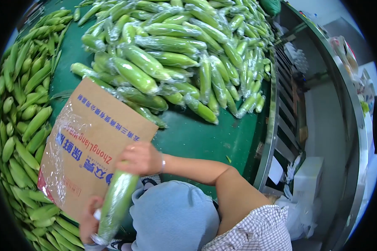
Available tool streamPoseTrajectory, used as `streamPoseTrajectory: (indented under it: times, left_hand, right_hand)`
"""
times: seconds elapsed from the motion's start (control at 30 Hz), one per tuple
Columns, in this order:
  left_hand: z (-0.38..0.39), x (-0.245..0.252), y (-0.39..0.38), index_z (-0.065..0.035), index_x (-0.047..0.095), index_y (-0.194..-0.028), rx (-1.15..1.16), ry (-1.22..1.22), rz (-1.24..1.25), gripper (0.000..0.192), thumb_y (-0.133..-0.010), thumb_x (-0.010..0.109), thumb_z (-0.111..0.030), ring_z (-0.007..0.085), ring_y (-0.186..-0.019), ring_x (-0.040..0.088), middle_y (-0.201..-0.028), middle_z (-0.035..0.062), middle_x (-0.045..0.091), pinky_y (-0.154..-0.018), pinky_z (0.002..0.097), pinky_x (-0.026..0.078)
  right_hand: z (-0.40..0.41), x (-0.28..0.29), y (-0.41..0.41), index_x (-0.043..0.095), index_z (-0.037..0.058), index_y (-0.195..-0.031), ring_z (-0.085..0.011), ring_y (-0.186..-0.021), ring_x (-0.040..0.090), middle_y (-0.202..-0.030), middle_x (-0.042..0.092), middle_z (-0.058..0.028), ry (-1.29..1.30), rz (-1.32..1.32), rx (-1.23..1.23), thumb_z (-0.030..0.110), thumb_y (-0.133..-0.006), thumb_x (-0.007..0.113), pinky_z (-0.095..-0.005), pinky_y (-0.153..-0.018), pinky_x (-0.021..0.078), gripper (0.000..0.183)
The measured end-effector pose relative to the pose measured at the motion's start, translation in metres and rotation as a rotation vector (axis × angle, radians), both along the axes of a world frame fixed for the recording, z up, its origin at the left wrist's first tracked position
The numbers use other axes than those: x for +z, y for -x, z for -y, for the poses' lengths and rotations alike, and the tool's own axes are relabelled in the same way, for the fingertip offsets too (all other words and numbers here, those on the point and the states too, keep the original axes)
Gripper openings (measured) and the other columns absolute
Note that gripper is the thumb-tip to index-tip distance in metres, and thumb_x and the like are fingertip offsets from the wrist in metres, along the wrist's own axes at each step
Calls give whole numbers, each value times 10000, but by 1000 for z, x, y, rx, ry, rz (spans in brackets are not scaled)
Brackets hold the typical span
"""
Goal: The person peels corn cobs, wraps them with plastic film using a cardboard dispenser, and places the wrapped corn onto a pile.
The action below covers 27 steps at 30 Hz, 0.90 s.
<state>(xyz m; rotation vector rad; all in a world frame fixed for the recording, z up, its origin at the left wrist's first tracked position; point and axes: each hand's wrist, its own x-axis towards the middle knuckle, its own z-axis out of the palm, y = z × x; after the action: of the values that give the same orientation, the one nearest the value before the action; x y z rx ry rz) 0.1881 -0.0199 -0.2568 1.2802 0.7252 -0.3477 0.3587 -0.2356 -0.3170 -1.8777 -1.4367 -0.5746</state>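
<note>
My right hand grips the upper end of a green corn cob wrapped in clear film. My left hand is beside the cob's lower end, blurred and partly hidden by it, with a small white thing at its fingers; its grip cannot be made out. Under and beside both hands lies a tilted brown cardboard carton bearing printed writing, with clear film crumpled over its left side. Beyond it, a large heap of film-wrapped corn covers the green table.
Unwrapped corn in green husks is piled along the left side. A metal edge borders the table on the right, with a slatted rack beyond it. A white box and plastic bags stand lower right. Light blue cloth fills the bottom middle.
</note>
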Motion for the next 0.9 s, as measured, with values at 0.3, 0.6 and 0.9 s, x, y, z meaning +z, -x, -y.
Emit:
streamPoseTrajectory:
  times: [0.3,0.6,0.9]
  left_hand:
    - [-84,-49,35,-9,517,-1062,731,-498,563,339,-921,467,-313,94,-590,478,-748,3,508,-487,207,374]
    - [-219,-285,228,24,495,-1157,340,-247,-106,487,-869,525,-368,224,-907,598,-1049,130,594,-737,325,511]
    - [-151,-170,182,-31,477,-1237,1200,225,-46,460,-882,509,-321,266,-1088,523,-1223,138,526,-933,408,427]
  right_hand:
    - [219,-69,19,520,33,-943,-131,-712,523,-825,574,-42,-698,-896,-1374,254,-701,777,-295,-660,453,417]
    - [438,-125,-52,437,98,-1275,-335,-1128,457,-1190,501,-205,-38,-858,-2017,215,-674,685,-382,-958,375,660]
    - [279,-74,-45,582,27,-902,-253,-788,563,-845,551,-122,-74,-478,-1228,82,-770,597,-342,-733,455,143]
